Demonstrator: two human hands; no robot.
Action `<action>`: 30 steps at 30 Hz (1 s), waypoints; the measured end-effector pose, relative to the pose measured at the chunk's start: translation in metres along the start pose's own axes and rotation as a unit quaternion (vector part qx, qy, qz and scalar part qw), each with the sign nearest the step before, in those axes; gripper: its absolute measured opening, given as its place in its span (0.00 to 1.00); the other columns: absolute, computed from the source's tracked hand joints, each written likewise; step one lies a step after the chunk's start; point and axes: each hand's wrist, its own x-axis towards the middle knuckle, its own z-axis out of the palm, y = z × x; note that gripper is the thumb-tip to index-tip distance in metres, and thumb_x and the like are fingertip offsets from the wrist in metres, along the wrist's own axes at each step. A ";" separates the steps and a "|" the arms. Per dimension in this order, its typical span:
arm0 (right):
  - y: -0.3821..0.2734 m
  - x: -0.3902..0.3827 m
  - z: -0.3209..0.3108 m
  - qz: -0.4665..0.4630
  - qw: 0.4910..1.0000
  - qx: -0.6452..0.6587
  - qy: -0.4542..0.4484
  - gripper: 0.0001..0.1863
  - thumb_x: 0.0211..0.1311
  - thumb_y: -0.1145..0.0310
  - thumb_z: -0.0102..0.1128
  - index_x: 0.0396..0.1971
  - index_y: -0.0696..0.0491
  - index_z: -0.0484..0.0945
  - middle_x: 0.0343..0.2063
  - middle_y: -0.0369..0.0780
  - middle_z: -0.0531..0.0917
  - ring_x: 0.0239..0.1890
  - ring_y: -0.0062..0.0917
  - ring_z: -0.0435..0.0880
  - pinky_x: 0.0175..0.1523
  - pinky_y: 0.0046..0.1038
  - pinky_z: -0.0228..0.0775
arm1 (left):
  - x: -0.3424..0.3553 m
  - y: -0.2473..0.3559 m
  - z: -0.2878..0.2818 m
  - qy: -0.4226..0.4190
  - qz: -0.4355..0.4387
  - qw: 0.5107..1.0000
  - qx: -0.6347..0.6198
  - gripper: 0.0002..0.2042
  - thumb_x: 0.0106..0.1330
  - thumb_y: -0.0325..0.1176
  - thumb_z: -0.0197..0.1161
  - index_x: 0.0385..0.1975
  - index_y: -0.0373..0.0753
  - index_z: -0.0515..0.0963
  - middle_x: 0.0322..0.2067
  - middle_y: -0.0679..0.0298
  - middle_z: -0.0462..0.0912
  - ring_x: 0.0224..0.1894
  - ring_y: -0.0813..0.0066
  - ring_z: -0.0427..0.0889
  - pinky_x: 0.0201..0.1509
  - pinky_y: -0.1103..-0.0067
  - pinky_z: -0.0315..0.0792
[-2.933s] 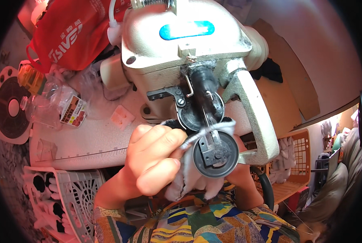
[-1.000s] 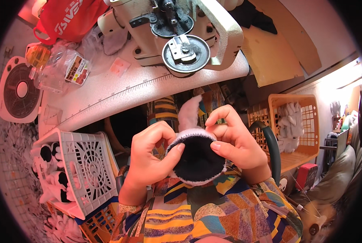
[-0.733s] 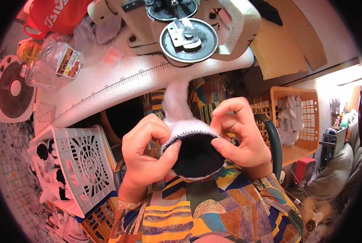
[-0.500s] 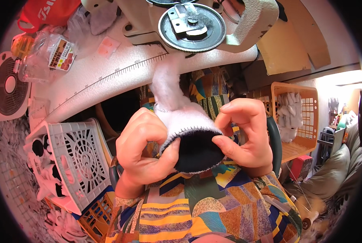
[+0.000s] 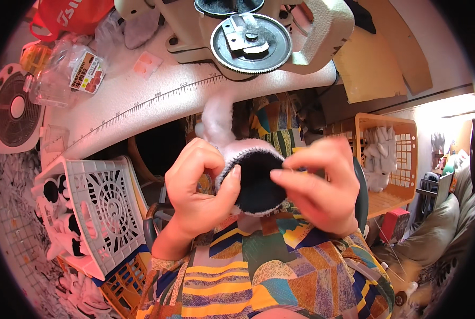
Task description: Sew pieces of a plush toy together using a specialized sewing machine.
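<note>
A white fuzzy plush piece (image 5: pixel 228 151) with a long fluffy tail end hangs in front of my lap, pointing away toward the table edge. Its near end shows a black oval face (image 5: pixel 258 186), ringed by a seam of dark stitches. I cannot tell whether the black is a flat panel or an opening's lining. My left hand (image 5: pixel 197 189) grips the left rim, thumb on the black side and fingers curled behind. At the right rim, my right hand (image 5: pixel 322 183) has its thumb tip over the black; motion blurs its fingers.
Beyond stands a sewing machine (image 5: pixel 250 42) on a white table (image 5: pixel 157 98) with a ruler edge. A fan (image 5: pixel 17 109), plastic packaging (image 5: pixel 56 74) and a red bag (image 5: pixel 80 18) lie left. A white basket (image 5: pixel 107 212) of plush pieces is left; an orange basket (image 5: pixel 386 199) stands right.
The black oval face has tipped up toward me and looks rounder. My left hand has shifted slightly right. The right hand's thumb has moved left over the rim, and its fingers have blurred.
</note>
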 end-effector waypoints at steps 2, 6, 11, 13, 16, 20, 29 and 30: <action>-0.005 -0.008 0.002 -0.011 0.993 0.085 -0.080 0.18 0.33 0.73 0.62 0.33 0.56 0.82 0.33 0.41 0.80 0.32 0.33 0.78 0.33 0.32 0.72 | -0.001 0.001 0.007 -0.003 0.030 0.999 0.032 0.10 0.46 0.18 0.65 0.21 0.36 0.68 0.19 0.61 0.69 0.20 0.68 0.66 0.24 0.76 0.60; 0.004 0.013 0.019 0.155 0.810 -0.025 -0.566 0.18 0.45 0.71 0.60 0.40 0.55 0.80 0.37 0.46 0.80 0.36 0.35 0.81 0.39 0.33 0.76 | -0.016 0.000 0.037 0.005 0.199 0.960 0.198 0.08 0.45 0.21 0.64 0.26 0.34 0.74 0.23 0.59 0.72 0.24 0.62 0.73 0.27 0.73 0.65; 0.033 -0.032 0.045 0.215 0.895 0.314 -0.232 0.21 0.52 0.72 0.58 0.50 0.53 0.75 0.42 0.47 0.79 0.42 0.39 0.80 0.46 0.34 0.73 | -0.024 -0.006 0.048 -0.066 0.246 0.948 0.193 0.11 0.55 0.34 0.60 0.31 0.33 0.76 0.30 0.58 0.76 0.32 0.61 0.76 0.34 0.70 0.68; 0.037 -0.033 0.045 0.240 0.870 0.368 -0.225 0.22 0.53 0.72 0.57 0.51 0.53 0.74 0.44 0.47 0.79 0.44 0.40 0.80 0.48 0.33 0.73 | -0.008 -0.004 0.038 -0.035 0.194 0.964 0.178 0.17 0.58 0.41 0.58 0.37 0.32 0.76 0.34 0.56 0.78 0.38 0.57 0.76 0.41 0.66 0.67; 0.039 -0.041 0.034 0.195 0.897 0.339 -0.207 0.21 0.56 0.72 0.57 0.52 0.54 0.73 0.46 0.47 0.78 0.49 0.40 0.78 0.52 0.35 0.70 | 0.007 -0.020 0.022 -0.063 0.130 0.968 0.204 0.27 0.61 0.51 0.55 0.47 0.31 0.74 0.42 0.51 0.78 0.47 0.52 0.75 0.51 0.60 0.63; 0.034 -0.033 0.011 0.143 0.937 0.274 -0.163 0.13 0.60 0.70 0.58 0.44 0.57 0.72 0.38 0.44 0.79 0.43 0.39 0.81 0.45 0.34 0.72 | -0.005 -0.032 0.017 -0.057 0.090 0.987 0.121 0.19 0.59 0.45 0.64 0.17 0.36 0.73 0.18 0.57 0.71 0.25 0.57 0.70 0.37 0.67 0.66; 0.013 -0.041 -0.002 0.253 0.927 0.261 0.091 0.23 0.72 0.52 0.47 0.33 0.60 0.70 0.34 0.47 0.77 0.39 0.29 0.77 0.44 0.28 0.66 | -0.007 -0.029 0.013 0.072 0.102 0.963 0.237 0.16 0.59 0.42 0.64 0.32 0.35 0.73 0.31 0.56 0.72 0.34 0.60 0.69 0.41 0.69 0.64; 0.013 -0.038 -0.002 0.220 0.939 0.249 0.089 0.22 0.72 0.53 0.46 0.32 0.60 0.72 0.34 0.47 0.79 0.37 0.30 0.78 0.43 0.29 0.68 | -0.006 -0.026 0.016 0.114 0.112 0.953 0.258 0.18 0.59 0.44 0.64 0.37 0.35 0.73 0.37 0.54 0.73 0.38 0.60 0.69 0.42 0.69 0.64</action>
